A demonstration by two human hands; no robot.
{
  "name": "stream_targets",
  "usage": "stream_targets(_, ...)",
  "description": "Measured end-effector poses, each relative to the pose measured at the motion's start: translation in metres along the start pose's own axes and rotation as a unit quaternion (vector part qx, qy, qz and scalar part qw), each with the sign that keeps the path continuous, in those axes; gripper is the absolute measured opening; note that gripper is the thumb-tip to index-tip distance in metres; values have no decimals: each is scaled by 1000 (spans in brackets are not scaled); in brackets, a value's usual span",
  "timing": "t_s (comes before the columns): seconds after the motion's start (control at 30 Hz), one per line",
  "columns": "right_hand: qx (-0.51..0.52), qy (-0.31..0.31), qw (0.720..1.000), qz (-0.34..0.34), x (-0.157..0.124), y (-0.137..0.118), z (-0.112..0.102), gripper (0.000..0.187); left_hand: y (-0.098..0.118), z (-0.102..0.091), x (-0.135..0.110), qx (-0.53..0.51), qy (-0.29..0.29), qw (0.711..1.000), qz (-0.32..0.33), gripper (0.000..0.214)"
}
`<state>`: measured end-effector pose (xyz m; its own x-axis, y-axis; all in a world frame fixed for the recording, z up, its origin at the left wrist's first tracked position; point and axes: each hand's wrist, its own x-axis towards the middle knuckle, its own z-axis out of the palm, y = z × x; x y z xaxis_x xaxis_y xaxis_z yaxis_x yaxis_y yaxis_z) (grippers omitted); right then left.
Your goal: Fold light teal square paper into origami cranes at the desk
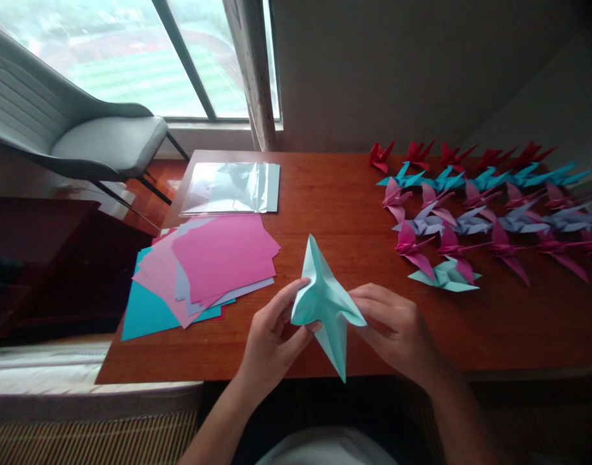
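A pale mint-green paper crane [327,297], partly opened out into a four-pointed shape, is held above the front of the table. My left hand [279,332] pinches its left flap between thumb and fingers. On the other side, my right hand [395,323] grips the right flap, with the fingertips partly behind the paper. One point of the paper reaches away from me and another hangs down toward the table's front edge. A finished mint-green crane [445,276] rests to the right of my right hand.
Rows of folded cranes in red, turquoise [445,179], pink, lavender and magenta [412,245] stand on the right of the wooden table [325,194]. Coloured paper sheets [223,258] lie fanned at the left, below a clear plastic packet [228,187]. A grey chair [106,142] stands by the window.
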<state>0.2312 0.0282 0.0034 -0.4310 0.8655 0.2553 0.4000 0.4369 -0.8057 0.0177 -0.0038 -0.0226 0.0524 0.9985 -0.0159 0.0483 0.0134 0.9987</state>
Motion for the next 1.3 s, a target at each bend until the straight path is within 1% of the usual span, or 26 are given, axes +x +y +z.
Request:
stream_targets(0.17, 9, -20, 1000, 7, -2, 3, -1, 11, -1, 0, 0, -39, -7, 999, 0, 49)
stream_targets(0.23, 23, -31, 999, 23, -3, 4, -1, 9, -2, -1, 0, -47, -12, 999, 0, 49)
stream_targets(0.3, 31, -20, 998, 52, -6, 6, 0, 9, -2, -2, 0, -55, -12, 998, -2, 49)
stream_targets(0.33, 33, -8, 997, 68, -7, 7, 0, 14, -2, -2, 0, -59, -12, 998, -5, 49)
stream_targets(0.4, 34, 11, 995, 93, -9, 8, 0, 32, -2, -2, 0, -66, -9, 998, -11, 48)
stream_targets(0.47, 34, 6, 995, 98, -10, 8, 0, 49, -1, -2, 0, -72, -9, 997, -15, 48)
stream_targets(0.5, 32, -3, 995, 92, -10, 9, -1, 52, -2, -2, 0, -75, -13, 997, -14, 48)
stream_targets(0.63, 26, -10, 998, 62, -8, 10, -3, 47, -3, -2, 0, -76, -38, 996, 0, 47)
stream_targets(0.73, 38, -2, 998, 58, -6, 10, -3, 45, -4, -2, 0, -71, -38, 997, 1, 45)
stream_targets(0.87, 60, 2, 996, 65, -5, 9, -2, 42, -2, -2, 1, -55, -40, 998, 16, 44)
stream_targets(1.03, 109, -17, 989, 95, -6, 7, 0, 44, -1, -2, 3, -34, -32, 998, 31, 41)
stream_targets(1.3, 79, -11, 992, 100, -7, 8, 1, 39, -1, -1, 2, -40, -42, 998, 32, 39)
